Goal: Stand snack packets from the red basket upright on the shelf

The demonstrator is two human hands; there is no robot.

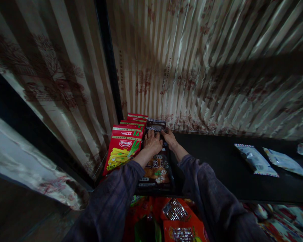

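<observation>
A row of overlapping dark brown snack bags (154, 172) with checkered top edges lies on the black shelf. My left hand (153, 142) rests palm down on these bags, its fingers spread slightly apart and pointing to the back. At the right edge of the same row, my right hand (170, 138) has its thumb over a bag's upper corner; its other fingers are partly hidden and look closed on that edge. Left of the dark bags, red snack bags (122, 151) with yellow sticks and green leaves printed on them overlap in another row.
Striped, wrinkled sheeting (192, 67) covers the back and left side, with a dark upright post (111, 64) at the corner. White-blue packets (257, 159) lie toward the right on the black shelf (207, 158). Below its front edge are orange-red packages (184, 222).
</observation>
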